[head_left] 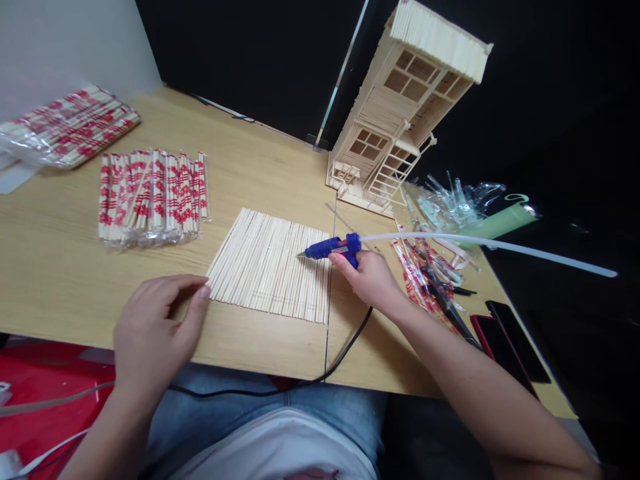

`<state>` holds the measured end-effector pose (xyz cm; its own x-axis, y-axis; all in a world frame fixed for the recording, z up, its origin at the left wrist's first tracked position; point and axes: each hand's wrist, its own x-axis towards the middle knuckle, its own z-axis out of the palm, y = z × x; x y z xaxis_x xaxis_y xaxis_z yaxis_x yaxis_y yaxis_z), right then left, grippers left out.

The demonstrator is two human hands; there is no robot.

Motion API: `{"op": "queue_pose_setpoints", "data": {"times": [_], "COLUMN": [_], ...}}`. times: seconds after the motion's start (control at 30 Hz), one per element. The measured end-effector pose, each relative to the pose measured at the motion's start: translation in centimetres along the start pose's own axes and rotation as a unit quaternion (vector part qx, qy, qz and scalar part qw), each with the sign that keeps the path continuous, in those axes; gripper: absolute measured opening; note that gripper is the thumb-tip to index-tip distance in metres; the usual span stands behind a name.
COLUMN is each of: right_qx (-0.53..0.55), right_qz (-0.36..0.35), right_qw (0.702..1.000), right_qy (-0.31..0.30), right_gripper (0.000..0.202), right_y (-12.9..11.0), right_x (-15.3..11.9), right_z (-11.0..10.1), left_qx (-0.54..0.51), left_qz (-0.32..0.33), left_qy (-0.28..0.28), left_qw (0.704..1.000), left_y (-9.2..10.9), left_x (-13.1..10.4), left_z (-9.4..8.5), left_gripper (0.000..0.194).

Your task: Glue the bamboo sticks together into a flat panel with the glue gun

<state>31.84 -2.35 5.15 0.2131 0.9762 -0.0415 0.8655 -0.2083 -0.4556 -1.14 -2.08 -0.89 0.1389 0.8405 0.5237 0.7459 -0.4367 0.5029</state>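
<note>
A flat panel of pale chopsticks laid side by side (270, 267) lies on the table in front of me. My right hand (367, 277) is wrapped round a blue hot glue gun (333, 248), whose nozzle points left over the panel; I cannot tell whether the tip touches it. A long white glue stick (490, 245) sticks out of the gun's back. At the panel's left near corner, the thumb and fingertips of my left hand (163, 327) pinch the edge.
Wrapped chopsticks (153, 197) lie at the left, with a full pack (70, 127) behind. A wooden model house (395, 113) stands at the back. Wrappers (455, 200), a green bottle (500, 223) and phones (517, 340) are at the right. The gun's black cord (345, 363) crosses the front edge.
</note>
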Motion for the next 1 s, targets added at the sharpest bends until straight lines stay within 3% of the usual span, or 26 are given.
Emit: {"op": "queue_pose_setpoints", "data": {"times": [0.17, 0.47, 0.6, 1.0], "right_qx": [0.008, 0.098, 0.079, 0.048], "right_qz": [-0.027, 0.003, 0.012, -0.049], "right_qw": [1.0, 0.995, 0.997, 0.998], "right_qy": [0.009, -0.016, -0.016, 0.007], "right_gripper": [0.05, 0.054, 0.058, 0.048], "right_y": [0.3, 1.2, 1.1, 1.1], "right_x": [-0.5, -1.3, -1.2, -1.0], "right_z": [-0.3, -0.7, -0.5, -0.3], "left_qx": [0.011, 0.013, 0.016, 0.017], "left_qz": [-0.012, -0.013, -0.012, -0.015], "left_qy": [-0.019, -0.018, -0.022, -0.024], "left_qw": [1.0, 1.0, 1.0, 0.999], "left_y": [0.3, 0.5, 0.5, 0.6], "left_x": [0.1, 0.1, 0.1, 0.2], "left_z": [-0.1, -0.2, -0.3, -0.2], "left_gripper": [0.022, 0.023, 0.023, 0.023]}}
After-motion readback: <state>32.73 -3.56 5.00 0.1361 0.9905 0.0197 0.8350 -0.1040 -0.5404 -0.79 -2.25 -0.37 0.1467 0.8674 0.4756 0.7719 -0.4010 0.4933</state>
